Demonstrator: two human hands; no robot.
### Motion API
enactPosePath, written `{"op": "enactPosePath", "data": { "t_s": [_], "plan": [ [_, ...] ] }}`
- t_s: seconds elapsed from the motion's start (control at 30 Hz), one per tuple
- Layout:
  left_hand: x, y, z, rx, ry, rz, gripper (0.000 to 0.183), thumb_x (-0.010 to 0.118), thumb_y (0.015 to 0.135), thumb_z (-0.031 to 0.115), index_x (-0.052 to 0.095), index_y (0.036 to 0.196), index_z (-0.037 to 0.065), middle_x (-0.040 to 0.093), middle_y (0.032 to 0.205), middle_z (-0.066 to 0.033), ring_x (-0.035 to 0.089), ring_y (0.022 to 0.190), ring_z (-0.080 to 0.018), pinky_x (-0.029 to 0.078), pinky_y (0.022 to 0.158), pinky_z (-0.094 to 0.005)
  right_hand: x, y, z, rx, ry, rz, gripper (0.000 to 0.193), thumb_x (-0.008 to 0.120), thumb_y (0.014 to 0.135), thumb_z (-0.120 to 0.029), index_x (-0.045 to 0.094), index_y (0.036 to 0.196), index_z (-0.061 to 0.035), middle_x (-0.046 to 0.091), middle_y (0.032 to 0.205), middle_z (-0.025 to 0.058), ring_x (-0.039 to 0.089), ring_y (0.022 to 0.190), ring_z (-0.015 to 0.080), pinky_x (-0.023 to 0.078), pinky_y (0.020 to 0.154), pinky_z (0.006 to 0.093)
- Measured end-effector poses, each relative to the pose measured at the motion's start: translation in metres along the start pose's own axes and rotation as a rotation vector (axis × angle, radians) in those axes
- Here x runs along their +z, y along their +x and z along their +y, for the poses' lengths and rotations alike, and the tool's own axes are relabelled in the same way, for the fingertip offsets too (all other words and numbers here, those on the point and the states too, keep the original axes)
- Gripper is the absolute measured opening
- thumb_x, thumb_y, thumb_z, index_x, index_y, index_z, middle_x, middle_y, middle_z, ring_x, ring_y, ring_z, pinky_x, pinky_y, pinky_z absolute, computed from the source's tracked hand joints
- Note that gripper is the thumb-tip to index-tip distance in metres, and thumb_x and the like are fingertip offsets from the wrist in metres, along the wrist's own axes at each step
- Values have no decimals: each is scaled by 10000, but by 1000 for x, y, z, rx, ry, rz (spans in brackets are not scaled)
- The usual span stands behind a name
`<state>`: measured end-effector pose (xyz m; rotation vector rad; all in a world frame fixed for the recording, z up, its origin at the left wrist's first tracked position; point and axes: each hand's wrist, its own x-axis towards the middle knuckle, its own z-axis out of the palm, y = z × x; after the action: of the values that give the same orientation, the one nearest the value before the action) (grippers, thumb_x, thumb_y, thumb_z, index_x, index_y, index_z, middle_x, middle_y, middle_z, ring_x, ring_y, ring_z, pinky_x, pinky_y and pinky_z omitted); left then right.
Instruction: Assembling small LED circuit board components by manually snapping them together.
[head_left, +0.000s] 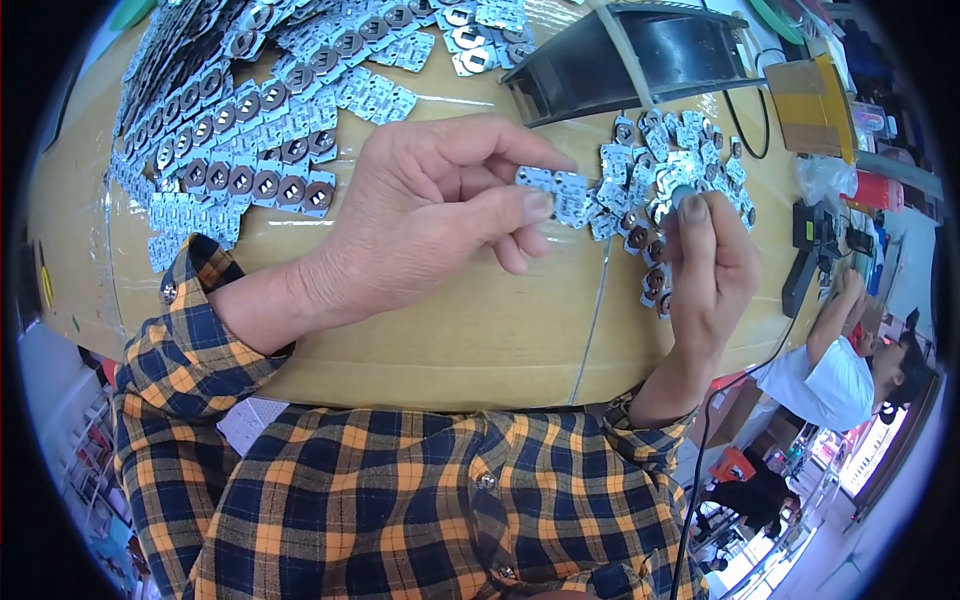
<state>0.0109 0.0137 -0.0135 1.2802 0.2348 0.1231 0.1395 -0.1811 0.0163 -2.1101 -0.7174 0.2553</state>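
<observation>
My left hand (410, 215) is closed in a pinch, thumb against fingers, on a short strip of circuit boards (570, 198) held above the table. Two small pale-blue boards, joined side by side, stick out past the thumb. To the right, my right hand (712, 262) has thumb and fingers pinched together over a heap of small separate circuit boards (625, 165). A small piece shows at its fingertips, too little of it visible to name. Some boards in the heap carry brown round parts.
Many long strips of joined circuit boards (240, 110) lie stacked at the far left. A black bin-like frame (690, 50) stands behind the heap, with a cardboard box (805, 110) to its right. A person in a white shirt (825, 385) sits further right.
</observation>
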Motion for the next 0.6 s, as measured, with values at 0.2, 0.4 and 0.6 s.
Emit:
{"op": "enactPosePath", "data": {
  "t_s": [0.2,0.4,0.6],
  "plan": [
    [2,-3,1,-38,-124,-124,209,651,894,29,628,1084,-55,681,810,-86,680,706,-115,550,601,-199,10,-5,-18,-12,299,-372,287,507,982,-137,592,751,11,529,617,7,449,507,62,338,485,232],
    [2,-4,0,-53,-149,-71,187,656,894,35,632,1057,-54,681,824,-84,673,702,-103,536,596,-184,12,-9,-19,-2,321,-334,263,505,973,-117,592,763,17,544,614,25,472,497,85,353,471,245],
    [0,-6,-2,-57,-84,-123,178,662,891,39,641,1048,-42,684,826,-82,674,692,-96,528,572,-176,19,-10,-12,-126,227,-389,255,504,963,-149,611,827,38,569,637,42,497,499,80,360,462,220]
  ]
}}
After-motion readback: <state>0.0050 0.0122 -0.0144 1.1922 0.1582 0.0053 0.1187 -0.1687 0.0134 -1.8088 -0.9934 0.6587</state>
